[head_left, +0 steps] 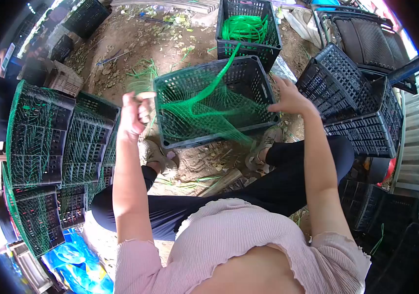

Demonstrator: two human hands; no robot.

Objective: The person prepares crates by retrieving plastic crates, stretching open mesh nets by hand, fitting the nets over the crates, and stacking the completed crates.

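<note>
A black plastic crate (204, 142) stands on the ground between my feet. Over its opening spreads a green net (204, 105), blurred by motion, with a thicker green strand running up toward a second crate behind. My left hand (136, 113) is beside the crate's left wall, its fingers curled; what they hold, if anything, is too fine and blurred to make out. At the right rim, my right hand (291, 97) has its fingers spread, and its thumb is close to the net's right corner.
Behind stands another black crate (247, 51) holding bundled green netting (243, 28). Net-covered crates (38, 132) are stacked at left, above a blue plastic sheet (79, 259). Tilted black crates (361, 122) and a dark chair (366, 41) are at right. Plant scraps litter the ground.
</note>
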